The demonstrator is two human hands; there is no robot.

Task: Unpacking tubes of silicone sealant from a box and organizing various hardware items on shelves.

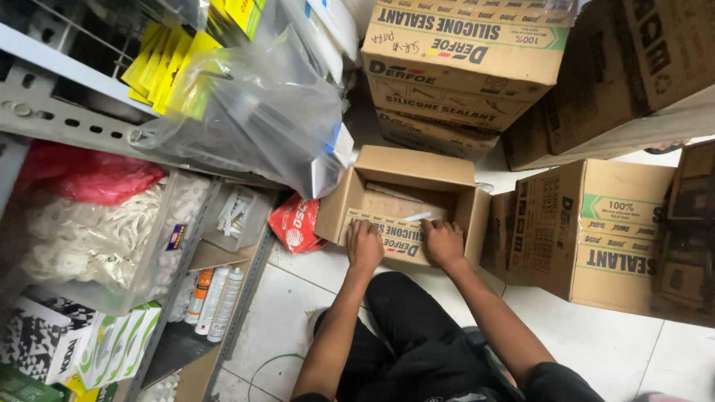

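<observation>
Black trousers (417,335) are seen nearest the camera, stretched over a bent knee above the white tiled floor (298,298). Beyond the knee, an open brown cardboard box (406,197) is set on the floor, its near flap folded inward. This flap is pressed down by both hands: the left hand (364,246) is laid on its left part with fingers bent over the edge, and the right hand (442,242) is laid on its right part, fingers likewise curled on the cardboard; nothing else is gripped. A small white strip (418,217) is seen inside the box, just beyond the right hand. A red plastic packet (294,223) is lodged just left of the box. On the far side, closed brown cardboard cartons with green bands (462,59) are stacked, and another such carton (596,231) is placed to the right. At the left, a grey metal shelf rack (67,104) is filled with clear plastic bags (253,112), and white sealant tubes (216,301) are laid on a lower shelf
</observation>
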